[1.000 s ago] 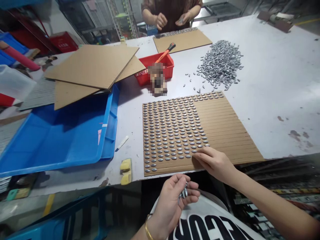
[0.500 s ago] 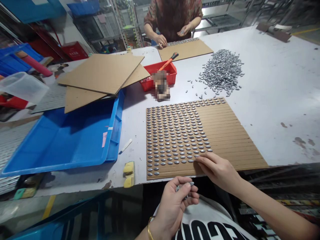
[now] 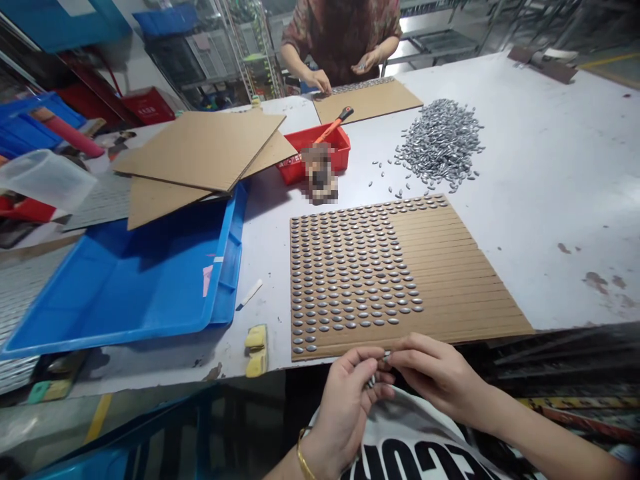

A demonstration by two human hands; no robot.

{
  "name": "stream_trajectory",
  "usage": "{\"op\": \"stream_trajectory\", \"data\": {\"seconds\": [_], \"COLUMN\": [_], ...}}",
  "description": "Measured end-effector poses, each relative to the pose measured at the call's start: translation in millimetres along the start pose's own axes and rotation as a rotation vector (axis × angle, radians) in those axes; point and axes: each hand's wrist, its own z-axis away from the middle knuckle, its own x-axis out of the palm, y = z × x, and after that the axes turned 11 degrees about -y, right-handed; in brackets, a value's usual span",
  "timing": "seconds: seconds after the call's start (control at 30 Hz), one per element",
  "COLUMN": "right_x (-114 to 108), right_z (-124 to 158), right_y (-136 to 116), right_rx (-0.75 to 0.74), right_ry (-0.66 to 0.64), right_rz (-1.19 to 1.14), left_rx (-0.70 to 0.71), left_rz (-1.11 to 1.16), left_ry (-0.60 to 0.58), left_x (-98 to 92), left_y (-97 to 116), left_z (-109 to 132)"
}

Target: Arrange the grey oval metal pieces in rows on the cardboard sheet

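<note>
A brown cardboard sheet (image 3: pixel 450 273) lies at the table's near edge, its left half covered in rows of small oval metal pieces (image 3: pixel 350 267). My left hand (image 3: pixel 347 400) is curled just below the table edge, holding a few of these metal pieces. My right hand (image 3: pixel 433 370) meets it, fingertips pinched on a piece at the left hand's fingers. A loose pile of the same metal pieces (image 3: pixel 440 143) lies farther back on the table.
A blue plastic tray (image 3: pixel 125 287) sits on the left, with stacked cardboard sheets (image 3: pixel 200 150) behind it. A red bin (image 3: pixel 320 150) holds an orange-handled tool. Across the table another person (image 3: pixel 345 40) works at a second cardboard sheet (image 3: pixel 370 100). Yellow sponges (image 3: pixel 256 348) lie near the edge.
My right hand has left the cardboard sheet and drawn back to my left hand below the table edge. One more piece lies in the lower row.
</note>
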Motion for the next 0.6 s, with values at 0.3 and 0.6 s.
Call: {"op": "stream_trajectory", "data": {"seconds": [0.3, 0.6], "right_x": [-26, -27], "right_z": [13, 20], "right_y": [33, 46], "right_rx": [0.155, 0.197], "right_ry": [0.193, 0.2], "right_rz": [0.175, 0.195], "left_rx": [-0.1, -0.096], "left_rz": [-0.029, -0.075], "left_ry": [-0.01, -0.004], "left_x": [6.2, -2.5], "left_y": [5, -5], "left_z": [6, 0]}}
